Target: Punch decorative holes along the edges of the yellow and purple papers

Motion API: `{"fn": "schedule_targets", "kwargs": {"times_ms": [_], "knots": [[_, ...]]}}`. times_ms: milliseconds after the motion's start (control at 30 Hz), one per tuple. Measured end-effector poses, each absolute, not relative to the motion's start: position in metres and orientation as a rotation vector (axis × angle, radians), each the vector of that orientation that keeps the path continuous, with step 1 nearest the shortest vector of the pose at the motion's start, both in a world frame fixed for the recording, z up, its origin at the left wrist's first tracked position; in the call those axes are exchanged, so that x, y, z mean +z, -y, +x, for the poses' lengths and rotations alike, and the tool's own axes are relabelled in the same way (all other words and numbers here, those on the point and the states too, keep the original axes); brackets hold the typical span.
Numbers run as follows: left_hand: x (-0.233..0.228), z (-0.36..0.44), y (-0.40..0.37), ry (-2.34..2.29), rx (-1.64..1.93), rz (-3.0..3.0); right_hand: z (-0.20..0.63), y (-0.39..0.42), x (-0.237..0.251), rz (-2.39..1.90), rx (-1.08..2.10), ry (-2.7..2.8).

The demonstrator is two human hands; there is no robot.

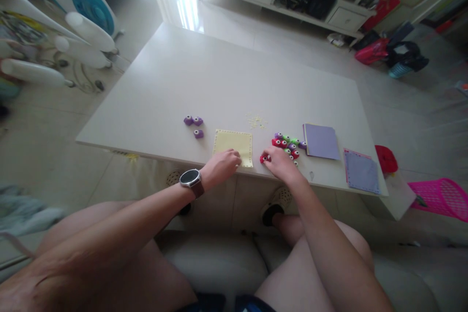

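My left hand (227, 157), below a dark-faced wristwatch, lies over the lower part of a yellow paper sheet (234, 141). Its fingers are curled together, and whatever is under them is hidden. Small notches or holes run along the sheet's edges. My right hand (280, 160) has its fingers closed on a small red craft punch (263, 159) near the table's front edge. Beside it is a cluster of red, green and purple craft punches (292, 146). To the left of the sheet sit three purple craft punches (198, 121). Yellow paper bits (257, 122) are scattered behind the sheet.
A stack of purple paper (321, 141) lies right of the cluster. Further right is a purple-blue sheet with punched edges (361, 170) over something reddish. The white table (219, 73) ends close to my knees. A pink basket (442, 197) stands off its right end.
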State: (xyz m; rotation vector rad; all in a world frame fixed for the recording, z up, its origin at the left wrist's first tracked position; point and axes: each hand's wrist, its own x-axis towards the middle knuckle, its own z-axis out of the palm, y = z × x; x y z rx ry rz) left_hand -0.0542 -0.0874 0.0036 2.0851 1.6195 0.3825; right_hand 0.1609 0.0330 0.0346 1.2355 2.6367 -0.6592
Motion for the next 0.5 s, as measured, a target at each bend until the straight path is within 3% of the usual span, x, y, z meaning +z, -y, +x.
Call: {"fn": "schedule_targets", "kwargs": {"times_ms": [500], "knots": [[-0.009,-0.050,0.084,-1.635,0.446,2.183,0.154,-0.027,0.038,1.259,-0.780,-2.663]]}}
